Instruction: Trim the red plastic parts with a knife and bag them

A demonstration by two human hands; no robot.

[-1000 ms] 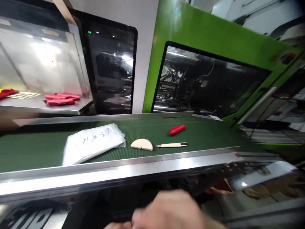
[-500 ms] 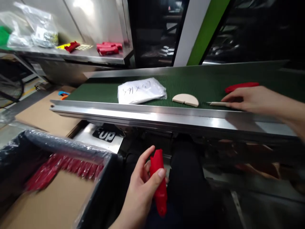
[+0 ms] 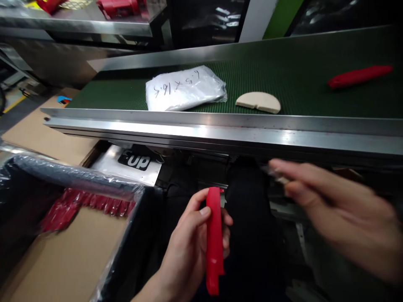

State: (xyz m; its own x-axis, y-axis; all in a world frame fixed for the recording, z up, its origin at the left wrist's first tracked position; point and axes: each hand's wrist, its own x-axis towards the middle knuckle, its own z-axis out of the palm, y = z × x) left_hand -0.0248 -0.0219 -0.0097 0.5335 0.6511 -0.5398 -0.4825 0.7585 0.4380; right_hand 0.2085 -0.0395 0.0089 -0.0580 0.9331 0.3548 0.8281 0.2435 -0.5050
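Observation:
My left hand (image 3: pixel 192 239) is closed around a long red plastic part (image 3: pixel 214 235), held upright above my lap. Its smooth side faces me, and a small jagged edge shows low on the right. To the right, my right hand (image 3: pixel 327 205), smeared by motion, pinches a slim knife (image 3: pixel 281 179) with a pale handle and a thin blade. The blade points left toward the red part and stays apart from it. Another red plastic part (image 3: pixel 360 76) lies on the green conveyor belt (image 3: pixel 302 79).
On the belt rest a white plastic packet (image 3: pixel 185 88) with handwriting and a beige half-round piece (image 3: pixel 258 102). The belt's metal rail (image 3: pixel 220 126) runs across in front of me. At lower left stands a plastic-lined bin (image 3: pixel 132 235) with bagged red parts (image 3: pixel 63 212) on cardboard.
My right hand has lifted the knife off the belt and brought it down toward my lap. My left hand has turned the red part to its smooth side. The view has tilted down.

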